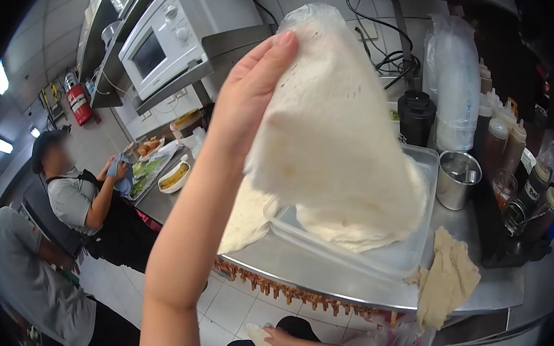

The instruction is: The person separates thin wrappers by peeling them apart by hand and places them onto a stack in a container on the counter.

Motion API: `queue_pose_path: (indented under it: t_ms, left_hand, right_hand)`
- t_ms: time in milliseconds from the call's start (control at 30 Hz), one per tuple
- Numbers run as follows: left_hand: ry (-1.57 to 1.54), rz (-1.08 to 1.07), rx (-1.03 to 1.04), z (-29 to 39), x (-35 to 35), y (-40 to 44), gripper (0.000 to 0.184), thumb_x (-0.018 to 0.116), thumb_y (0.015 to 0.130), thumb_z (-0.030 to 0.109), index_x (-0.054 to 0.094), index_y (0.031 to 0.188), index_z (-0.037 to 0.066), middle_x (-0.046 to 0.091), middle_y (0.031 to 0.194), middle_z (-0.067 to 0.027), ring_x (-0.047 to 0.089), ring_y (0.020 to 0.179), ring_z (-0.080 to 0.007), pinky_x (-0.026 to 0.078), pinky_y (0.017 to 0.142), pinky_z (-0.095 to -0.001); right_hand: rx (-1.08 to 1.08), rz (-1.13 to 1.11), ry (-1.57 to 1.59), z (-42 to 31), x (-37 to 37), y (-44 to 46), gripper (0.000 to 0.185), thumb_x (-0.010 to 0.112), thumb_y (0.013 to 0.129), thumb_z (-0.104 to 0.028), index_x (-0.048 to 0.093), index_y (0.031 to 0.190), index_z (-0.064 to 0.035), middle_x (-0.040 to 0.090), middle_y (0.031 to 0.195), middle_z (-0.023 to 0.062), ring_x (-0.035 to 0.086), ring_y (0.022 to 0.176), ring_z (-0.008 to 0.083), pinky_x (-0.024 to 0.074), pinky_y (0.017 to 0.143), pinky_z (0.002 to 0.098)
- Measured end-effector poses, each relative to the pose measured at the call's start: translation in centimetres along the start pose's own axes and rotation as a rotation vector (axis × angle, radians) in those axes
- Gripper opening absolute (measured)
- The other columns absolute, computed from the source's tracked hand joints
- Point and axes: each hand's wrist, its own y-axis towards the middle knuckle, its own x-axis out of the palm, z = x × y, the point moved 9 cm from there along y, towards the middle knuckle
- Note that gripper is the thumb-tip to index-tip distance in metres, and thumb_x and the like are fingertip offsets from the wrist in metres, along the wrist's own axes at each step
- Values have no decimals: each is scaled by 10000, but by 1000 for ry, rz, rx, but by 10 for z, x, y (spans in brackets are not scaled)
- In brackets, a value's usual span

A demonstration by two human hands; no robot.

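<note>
My left hand [261, 75] is raised in front of me, its thumb and fingers pinched on the upper left edge of a thin, pale flatbread [338, 126]. The flatbread hangs down over a clear plastic container [412, 263]; its top edge looks translucent. Inside the container lie more pale flatbreads [362, 233], partly hidden by the hanging one. Left of the container, another pale sheet [245, 219] rests on the counter. Low down near my lap, my right hand [276, 337] is closed on a pale flat piece [264, 344], whose kind I cannot make out.
A crumpled beige cloth [450, 275] drapes over the counter's front edge. Behind stand a metal cup [458, 179], a black lidded cup [416, 118], stacked plastic cups [450, 89] and sauce bottles [507, 138]. A microwave [171, 30] sits up left; two people stand at left.
</note>
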Motion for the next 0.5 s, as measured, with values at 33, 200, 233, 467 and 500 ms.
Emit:
queue_pose_path:
  t_ms: [33,200,233,467,500]
  left_hand:
    - [-24,2,-36,-13,2,13,314,558,951,310,630,1088,36,664,1035,-43,624,943,-119,485,823,-232]
    - [-5,122,-270,-108,-28,38,322,571,941,306,619,1095,27,667,1031,-70,644,910,-160,519,785,-290]
    - [61,109,-324,-139,-46,38,328,561,946,300,613,1106,18,666,1025,-71,643,900,-163,522,779,-302]
    - [477,43,-667,-275,-111,-3,377,640,883,99,532,1234,12,668,932,-49,627,785,-102,514,710,-229]
    - [539,11,-619,-269,-110,4,398,643,873,68,519,1246,11,667,908,-43,622,753,-97,512,689,-215]
  right_hand:
    - [-16,-1,5,3,2,1,341,589,813,-193,529,1089,-1,596,1011,263,585,968,422,477,818,479]
    - [-61,-1,81,11,10,7,292,589,808,-192,527,1024,-5,589,984,257,581,940,428,476,800,483]
    - [-61,1,85,12,10,7,316,590,808,-187,531,1057,-1,585,993,267,579,945,430,474,802,479]
    - [-158,42,53,22,23,15,395,592,838,-235,517,1153,-9,578,1000,255,597,900,419,488,761,466]
    - [-147,27,53,21,22,14,393,592,838,-234,517,1151,-9,578,994,256,597,899,419,488,760,466]
